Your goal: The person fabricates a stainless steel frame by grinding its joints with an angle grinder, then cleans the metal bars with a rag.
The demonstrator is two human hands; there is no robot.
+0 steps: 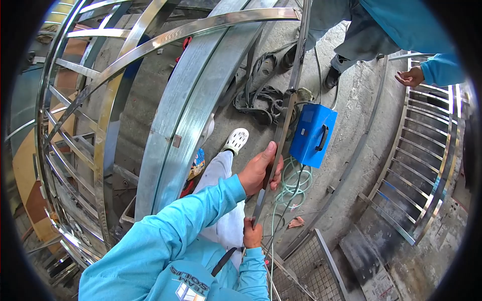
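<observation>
A long, narrow metal bar (284, 120) runs from the top of the view down to my hands. My left hand (261, 169) is wrapped round the bar, its thumb lying along it. Lower down, my right hand (252, 234) is closed on the bar's near end. Just right of the bar, a blue box (314, 134) with a black handle stands on the floor, beside coiled pale green hose (292, 186).
Wide metal beams (188, 110) and a curved shiny lattice (108, 100) fill the left. A co-worker's sleeve (444, 69) and open hand (411, 77) show at upper right, above a slatted metal frame (416, 145). Mesh panel (311, 271) at bottom; black straps (261, 100) on the floor.
</observation>
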